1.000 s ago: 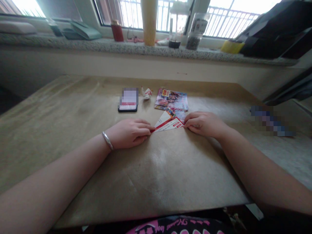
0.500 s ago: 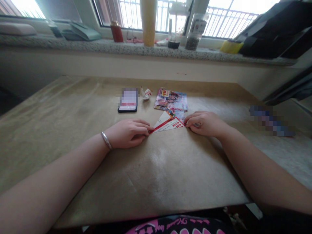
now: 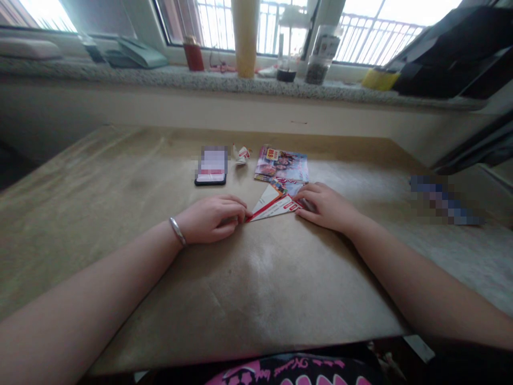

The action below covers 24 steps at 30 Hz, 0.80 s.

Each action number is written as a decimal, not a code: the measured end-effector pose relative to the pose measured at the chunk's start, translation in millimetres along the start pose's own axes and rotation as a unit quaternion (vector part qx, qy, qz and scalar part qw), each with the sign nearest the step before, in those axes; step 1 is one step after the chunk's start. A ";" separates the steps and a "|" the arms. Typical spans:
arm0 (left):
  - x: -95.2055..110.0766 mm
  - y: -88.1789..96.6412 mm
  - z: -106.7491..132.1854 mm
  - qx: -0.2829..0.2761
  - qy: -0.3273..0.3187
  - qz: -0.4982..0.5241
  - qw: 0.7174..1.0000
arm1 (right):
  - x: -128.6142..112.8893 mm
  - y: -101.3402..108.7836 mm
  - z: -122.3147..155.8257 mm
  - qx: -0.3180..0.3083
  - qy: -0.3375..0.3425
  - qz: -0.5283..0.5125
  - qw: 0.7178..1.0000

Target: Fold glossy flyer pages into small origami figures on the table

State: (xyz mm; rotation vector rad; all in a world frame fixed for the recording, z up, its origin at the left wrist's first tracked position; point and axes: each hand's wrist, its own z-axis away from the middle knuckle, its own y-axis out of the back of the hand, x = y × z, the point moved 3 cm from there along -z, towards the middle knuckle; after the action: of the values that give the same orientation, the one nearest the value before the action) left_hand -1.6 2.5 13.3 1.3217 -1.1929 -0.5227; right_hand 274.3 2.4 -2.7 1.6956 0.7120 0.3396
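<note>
A folded paper sheet (image 3: 276, 206), white with red print and a coloured edge, lies on the table with its narrow point to the left. At that point my left hand (image 3: 214, 218) has curled fingers, with the fingertips closed on the paper. My right hand (image 3: 326, 206) rests over the sheet's wide right end. Its thumb and fingers are apart and lie on the paper, hiding part of that end. Just behind the sheet is a stack of colourful printed leaflets (image 3: 282, 163); the folded paper's far corner comes close to it.
A phone (image 3: 212, 166) lies at the back left, beside a crumpled white and red paper piece (image 3: 242, 155). A blurred-out flat object (image 3: 444, 200) is on the right of the table (image 3: 240, 305). Bottles and jars (image 3: 318, 59) stand on the stone windowsill (image 3: 160, 77).
My right hand has moved left onto the paper's wide end, and its thumb and fingers have spread from a pinch at the corner. My left hand stays at the narrow point.
</note>
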 end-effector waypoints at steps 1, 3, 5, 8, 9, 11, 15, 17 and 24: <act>0.8 0.2 -0.5 0.004 0.000 0.005 1.000 | -2.2 -1.4 -1.4 0.001 0.002 0.000 1.000; 2.5 0.2 -1.8 0.014 0.000 0.012 1.000 | -6.4 -3.8 -4.6 0.007 0.004 -0.005 1.000; 4.3 -0.4 -3.4 0.028 -0.004 0.018 0.999 | -10.8 -5.9 -8.2 0.019 0.009 -0.013 1.000; 5.5 -2.7 -5.6 0.038 -0.003 0.026 0.999 | -16.1 -9.5 -13.7 0.034 0.021 -0.030 0.999; 5.5 -3.6 -6.1 0.035 0.000 0.026 0.999 | -17.3 -11.0 -15.4 0.039 0.026 -0.038 0.998; 6.0 -5.0 -6.9 0.029 0.000 0.024 0.999 | -18.6 -13.8 -18.4 0.048 0.038 -0.058 0.996; 7.2 -6.8 -8.9 0.025 0.002 0.001 1.000 | -18.6 -17.8 -22.0 0.056 0.057 -0.086 0.993; 7.3 -8.6 -10.6 0.030 0.000 -0.019 0.999 | -18.1 -18.4 -22.9 0.055 0.057 -0.090 0.993; -3.0 -16.4 -12.3 0.009 0.059 -0.128 0.990 | -17.2 -20.5 -24.1 0.063 0.044 -0.089 0.993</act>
State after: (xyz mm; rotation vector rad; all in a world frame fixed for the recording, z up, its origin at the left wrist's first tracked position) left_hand 13.2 6.6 -0.6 1.5098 -0.9388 -0.6093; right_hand 241.6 12.6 -13.7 1.7277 0.9612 0.2499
